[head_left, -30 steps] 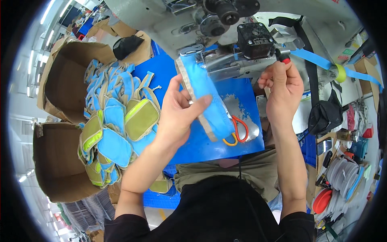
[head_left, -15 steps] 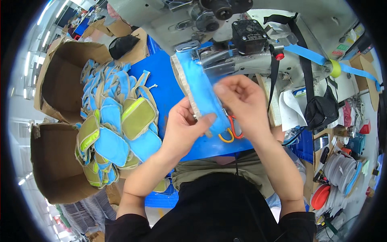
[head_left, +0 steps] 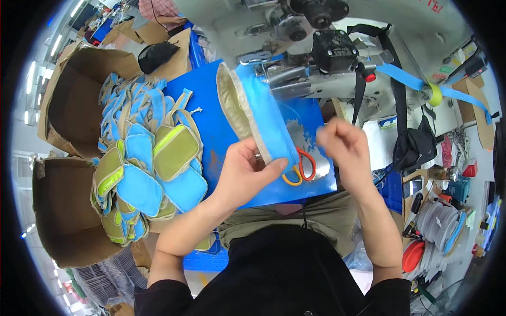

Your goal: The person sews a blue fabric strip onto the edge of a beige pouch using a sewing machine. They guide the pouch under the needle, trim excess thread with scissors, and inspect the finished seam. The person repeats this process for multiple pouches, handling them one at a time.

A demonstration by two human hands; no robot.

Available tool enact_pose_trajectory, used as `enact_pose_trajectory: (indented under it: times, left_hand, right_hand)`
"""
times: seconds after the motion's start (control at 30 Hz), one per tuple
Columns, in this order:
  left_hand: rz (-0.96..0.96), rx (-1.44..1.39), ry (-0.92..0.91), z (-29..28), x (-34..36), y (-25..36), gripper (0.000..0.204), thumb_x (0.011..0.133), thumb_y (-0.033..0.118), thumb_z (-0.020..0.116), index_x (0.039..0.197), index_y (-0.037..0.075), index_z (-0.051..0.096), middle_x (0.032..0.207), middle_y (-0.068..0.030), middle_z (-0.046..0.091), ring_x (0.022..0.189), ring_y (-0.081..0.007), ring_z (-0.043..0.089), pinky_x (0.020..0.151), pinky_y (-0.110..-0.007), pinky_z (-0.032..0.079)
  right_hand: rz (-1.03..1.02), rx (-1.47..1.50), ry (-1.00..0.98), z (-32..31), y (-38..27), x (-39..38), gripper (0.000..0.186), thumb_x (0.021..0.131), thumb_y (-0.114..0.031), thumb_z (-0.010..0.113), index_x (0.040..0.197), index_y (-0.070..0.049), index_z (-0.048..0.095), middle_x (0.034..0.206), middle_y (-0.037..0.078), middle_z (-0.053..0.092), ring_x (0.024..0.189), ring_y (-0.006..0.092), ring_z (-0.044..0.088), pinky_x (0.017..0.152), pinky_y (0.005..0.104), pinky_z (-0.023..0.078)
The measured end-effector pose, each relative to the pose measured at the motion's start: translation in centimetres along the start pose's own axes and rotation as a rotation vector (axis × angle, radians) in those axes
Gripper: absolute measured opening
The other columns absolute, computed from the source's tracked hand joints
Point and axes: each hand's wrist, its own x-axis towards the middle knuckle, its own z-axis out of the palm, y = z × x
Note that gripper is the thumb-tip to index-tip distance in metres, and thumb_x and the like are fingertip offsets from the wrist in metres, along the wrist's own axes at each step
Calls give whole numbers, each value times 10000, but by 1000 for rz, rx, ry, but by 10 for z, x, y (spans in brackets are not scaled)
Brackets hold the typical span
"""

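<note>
My left hand (head_left: 246, 173) grips the lower end of a long blue fabric piece (head_left: 269, 118) with beige binding and a beige lining; its upper end lies at the metal guides of a grey sewing machine (head_left: 334, 55). My right hand (head_left: 345, 150) is raised to the right of the piece, apart from it, its curled fingertips blurred. Scissors (head_left: 310, 166) with red and yellow handles lie just beyond the piece's lower end, partly under it, on a blue board (head_left: 205, 79).
A pile of blue and olive sewn pieces (head_left: 176, 155) sits left, beside two open cardboard boxes (head_left: 39, 174). Blue tape (head_left: 400, 73) runs through a yellow roller at right, near a black bag (head_left: 414, 145). Discs (head_left: 432, 218) are stacked lower right. A person in checked clothing (head_left: 158, 10) is at the back.
My right hand left the machine's red knob, came to the fabric, then moved right, away from it. The fabric now bows open on the left, showing more lining, still in my left hand.
</note>
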Motion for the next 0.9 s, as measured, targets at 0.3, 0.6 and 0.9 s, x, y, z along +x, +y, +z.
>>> enact_pose_trajectory:
  times: [0.3,0.6,0.9]
  left_hand:
    - [61,-99,64,-39,28,4,211,948,187,692,1079,25,662,932,-68,701,789,-135,683,521,-290,575]
    - [106,-205,166,-52,95,43,186,960,135,665,1114,31,651,971,-67,739,827,-142,718,728,-288,587]
    - [141,-248,249,-56,112,50,189,967,99,637,1137,22,611,1003,-70,706,816,-146,711,703,-309,630]
  right_hand:
    - [158,418,36,69,5,56,307,928,-155,760,1130,68,697,946,113,746,779,113,694,669,254,557]
    - [279,683,-2,74,6,49,301,965,-183,718,1171,33,674,992,84,740,797,112,707,694,265,588]
    - [296,779,6,80,5,54,335,973,-161,706,1238,40,660,1062,96,740,860,119,709,766,273,588]
